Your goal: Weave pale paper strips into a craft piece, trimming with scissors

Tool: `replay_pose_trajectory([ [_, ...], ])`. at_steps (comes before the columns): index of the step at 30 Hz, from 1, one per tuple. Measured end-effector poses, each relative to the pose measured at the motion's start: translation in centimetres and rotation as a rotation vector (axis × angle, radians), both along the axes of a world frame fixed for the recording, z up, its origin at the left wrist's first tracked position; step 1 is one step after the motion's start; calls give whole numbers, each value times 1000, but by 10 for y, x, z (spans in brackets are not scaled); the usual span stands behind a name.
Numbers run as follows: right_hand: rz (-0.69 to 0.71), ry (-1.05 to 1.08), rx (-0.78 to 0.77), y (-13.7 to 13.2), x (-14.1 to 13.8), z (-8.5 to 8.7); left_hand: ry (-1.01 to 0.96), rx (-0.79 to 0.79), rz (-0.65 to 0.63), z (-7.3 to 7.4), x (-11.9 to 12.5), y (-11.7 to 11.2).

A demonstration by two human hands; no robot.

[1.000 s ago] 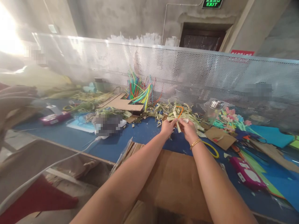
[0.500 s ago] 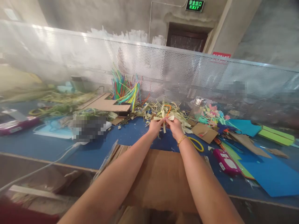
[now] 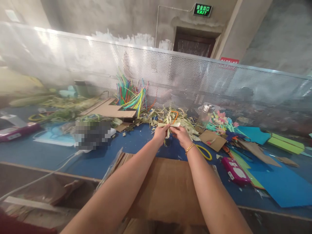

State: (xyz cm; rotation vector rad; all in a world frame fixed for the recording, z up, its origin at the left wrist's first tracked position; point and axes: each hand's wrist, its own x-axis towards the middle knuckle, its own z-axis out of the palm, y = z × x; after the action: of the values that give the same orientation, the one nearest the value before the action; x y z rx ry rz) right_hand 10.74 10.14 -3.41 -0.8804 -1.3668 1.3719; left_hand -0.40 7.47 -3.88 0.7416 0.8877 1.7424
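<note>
Blue was the top of the desk [image 3: 136,143] we leaned over, with a perforated metal screen [image 3: 219,81] along its far edge and a brown cardboard sheet [image 3: 168,188] under our forearms. Beyond the cardboard lay a loose heap of pale strips [image 3: 190,125], and just in front of it, lifted off the desk, we held our work. Our left hand [image 3: 159,134] and our right hand [image 3: 180,136] met almost knuckle to knuckle. Between them sat a small bundle of pale strips [image 3: 167,123], its ends fanning left, right and downward. An orange loop [image 3: 174,113] stood up behind the bundle; whether it was bound into it or lay in the heap we could not tell. The fingers [image 3: 174,130] of both hands were drawn in narrow, thumb against forefinger, pinching the bundle at its middle. We judged that the pinch belonged right at the crossing point, firm enough that the strips could not slide apart yet light enough not to crease them. One hand ought to hold while the other worked, clear of the heap so no stray strip caught.
</note>
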Motion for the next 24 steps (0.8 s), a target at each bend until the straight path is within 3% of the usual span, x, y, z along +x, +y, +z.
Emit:
replay_pose_trajectory([
  [9, -117, 13, 69, 8, 2, -5, -176, -53, -105, 6, 1, -5],
  [19, -140, 86, 124, 9, 1, -2, 41, -10, -129, -6, -1, 1],
  [24, -104, 84, 121, 6, 1, 0, 66, -4, -134, -5, -1, -2],
])
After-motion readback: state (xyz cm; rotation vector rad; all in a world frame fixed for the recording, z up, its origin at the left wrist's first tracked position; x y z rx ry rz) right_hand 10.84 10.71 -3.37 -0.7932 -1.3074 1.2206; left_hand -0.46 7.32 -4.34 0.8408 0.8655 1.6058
